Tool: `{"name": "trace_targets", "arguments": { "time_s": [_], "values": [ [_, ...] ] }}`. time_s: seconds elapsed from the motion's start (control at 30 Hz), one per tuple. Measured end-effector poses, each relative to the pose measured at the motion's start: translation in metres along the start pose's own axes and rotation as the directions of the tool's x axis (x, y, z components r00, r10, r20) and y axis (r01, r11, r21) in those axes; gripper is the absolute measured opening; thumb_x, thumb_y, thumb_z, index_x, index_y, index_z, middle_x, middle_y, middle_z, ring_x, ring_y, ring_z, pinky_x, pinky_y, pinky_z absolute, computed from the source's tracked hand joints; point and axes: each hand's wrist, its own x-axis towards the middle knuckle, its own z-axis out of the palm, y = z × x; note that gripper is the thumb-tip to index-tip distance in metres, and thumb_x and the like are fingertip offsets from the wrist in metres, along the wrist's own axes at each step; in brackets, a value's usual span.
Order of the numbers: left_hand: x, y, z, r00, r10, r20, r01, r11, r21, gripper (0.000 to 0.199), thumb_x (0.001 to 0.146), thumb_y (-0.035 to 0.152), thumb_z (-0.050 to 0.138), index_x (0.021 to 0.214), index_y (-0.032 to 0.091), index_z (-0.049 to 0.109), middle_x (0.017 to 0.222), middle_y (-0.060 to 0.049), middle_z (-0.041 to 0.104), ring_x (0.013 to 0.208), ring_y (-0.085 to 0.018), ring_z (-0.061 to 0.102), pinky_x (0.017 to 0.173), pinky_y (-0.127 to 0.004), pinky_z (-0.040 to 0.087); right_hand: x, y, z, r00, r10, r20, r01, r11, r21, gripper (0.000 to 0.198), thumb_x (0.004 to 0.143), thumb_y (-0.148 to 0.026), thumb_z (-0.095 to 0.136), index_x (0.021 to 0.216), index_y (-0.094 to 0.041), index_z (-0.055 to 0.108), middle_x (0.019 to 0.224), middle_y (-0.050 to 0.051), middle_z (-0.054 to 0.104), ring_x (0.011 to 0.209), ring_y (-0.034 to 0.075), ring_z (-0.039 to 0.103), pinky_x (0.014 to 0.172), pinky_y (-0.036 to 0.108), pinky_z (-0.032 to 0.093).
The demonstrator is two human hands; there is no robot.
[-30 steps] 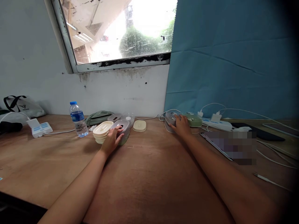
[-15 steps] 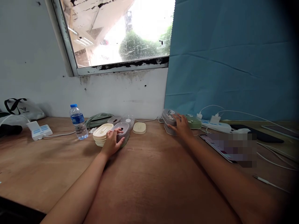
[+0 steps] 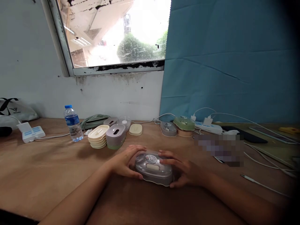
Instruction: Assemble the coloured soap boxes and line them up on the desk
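Note:
On the table in front of me sits a grey oval plastic box with a clear lid, a round sticker and a slot shape on top. My left hand is around its left end, thumb low on the near side and fingers along the far edge. Its right end is in my right hand, with fingers over the lid and thumb at the base. Farther back stand a mauve box with a slotted lid and, beside it, a stack of cream lids.
At the back right are a similar grey box and a green-lidded box. A single cream lid lies at the back middle. A water bottle stands left. Power strips, white cables and a partly blurred tablet-like device occupy the right.
The grey box has come from the back right to the front middle in my right hand. My left hand has left the mauve box and now grips the grey one too.

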Motion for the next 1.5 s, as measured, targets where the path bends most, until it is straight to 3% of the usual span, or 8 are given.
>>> {"name": "trace_targets", "arguments": {
  "time_s": [0.3, 0.5, 0.67, 0.77, 0.93, 1.03, 1.3, 1.5],
  "values": [
    [0.0, -0.006, 0.014, 0.993, -0.111, 0.034, 0.116, 0.953, -0.279, 0.088, 0.053, 0.031, 0.076, 0.127, 0.024, 0.029, 0.126, -0.009, 0.037, 0.116, -0.025, 0.039, 0.097, -0.038, 0.035, 0.02, -0.036, 0.019, 0.93, 0.361, -0.07, -0.352, 0.929, 0.118, 0.054, 0.059, -0.045, 0.069, 0.1, -0.021, 0.043, 0.127, 0.014, 0.04, 0.115, 0.027, 0.042, 0.091, 0.041, 0.039],
    [-0.002, -0.01, 0.015, 0.983, -0.179, 0.045, 0.183, 0.91, -0.372, 0.098, 0.05, 0.028, 0.078, 0.13, 0.028, 0.021, 0.127, -0.011, 0.035, 0.113, -0.025, 0.042, 0.092, -0.041, 0.039, 0.022, -0.023, 0.024, 0.9, 0.385, -0.204, -0.304, 0.89, 0.341, 0.04, 0.081, -0.044, 0.045, 0.115, -0.023, 0.045, 0.118, 0.008, 0.053, 0.11, 0.023, 0.049, 0.093, 0.04, 0.039],
    [-0.004, -0.019, 0.014, 0.984, -0.178, 0.001, 0.164, 0.906, -0.391, 0.107, 0.046, 0.028, 0.08, 0.129, 0.033, 0.012, 0.133, -0.013, 0.026, 0.115, -0.026, 0.041, 0.093, -0.047, 0.037, 0.024, 0.013, 0.027, 0.56, 0.785, -0.265, -0.411, 0.541, 0.734, 0.041, 0.082, -0.054, 0.033, 0.099, -0.021, 0.052, 0.083, 0.008, 0.067, 0.073, 0.024, 0.065, 0.065, 0.039, 0.053],
    [-0.005, -0.021, 0.014, 0.985, -0.172, 0.025, 0.169, 0.911, -0.376, 0.101, 0.047, 0.028, 0.079, 0.126, 0.032, 0.017, 0.131, -0.011, 0.029, 0.115, -0.025, 0.04, 0.094, -0.046, 0.036, 0.024, 0.027, 0.025, 0.426, 0.856, -0.293, -0.437, 0.478, 0.762, 0.035, 0.081, -0.05, 0.037, 0.097, -0.021, 0.05, 0.075, 0.006, 0.065, 0.055, 0.02, 0.063, 0.044, 0.031, 0.05],
    [-0.006, -0.024, 0.01, 0.988, -0.141, 0.067, 0.155, 0.931, -0.332, 0.093, 0.048, 0.029, 0.079, 0.122, 0.03, 0.023, 0.124, -0.009, 0.037, 0.115, -0.022, 0.039, 0.096, -0.042, 0.034, 0.023, 0.031, 0.02, 0.443, 0.833, -0.332, -0.497, 0.536, 0.682, 0.034, 0.08, -0.038, 0.037, 0.109, -0.023, 0.044, 0.064, -0.001, 0.06, 0.037, 0.012, 0.051, 0.029, 0.02, 0.034],
    [-0.01, -0.03, 0.002, 0.987, -0.141, 0.077, 0.158, 0.939, -0.304, 0.095, 0.047, 0.029, 0.079, 0.122, 0.03, 0.022, 0.118, -0.008, 0.041, 0.112, -0.022, 0.041, 0.095, -0.041, 0.034, 0.03, 0.037, 0.022, 0.457, 0.824, -0.334, -0.547, 0.557, 0.625, 0.029, 0.08, -0.036, 0.034, 0.095, -0.018, 0.052, 0.051, -0.002, 0.055, 0.042, 0.014, 0.055, 0.038, 0.024, 0.043],
    [-0.018, -0.037, -0.011, 0.974, -0.189, 0.122, 0.213, 0.949, -0.234, 0.087, 0.05, 0.035, 0.076, 0.12, 0.028, 0.024, 0.117, -0.007, 0.04, 0.114, -0.022, 0.039, 0.098, -0.04, 0.031, 0.081, 0.073, 0.04, 0.509, 0.752, -0.42, -0.722, 0.638, 0.267, 0.044, 0.066, -0.025, 0.053, 0.107, -0.011, 0.052, 0.125, 0.016, 0.042, 0.107, 0.027, 0.05, 0.092, 0.039, 0.04],
    [-0.018, -0.037, -0.008, 0.965, -0.227, 0.133, 0.249, 0.951, -0.185, 0.083, 0.052, 0.037, 0.075, 0.12, 0.027, 0.028, 0.122, -0.007, 0.038, 0.116, -0.024, 0.038, 0.099, -0.039, 0.031, 0.111, 0.096, 0.055, 0.551, 0.721, -0.42, -0.798, 0.602, -0.015, 0.045, 0.071, -0.023, 0.059, 0.112, -0.007, 0.05, 0.13, 0.018, 0.036, 0.122, 0.032, 0.032, 0.098, 0.045, 0.029]
  ]
}}
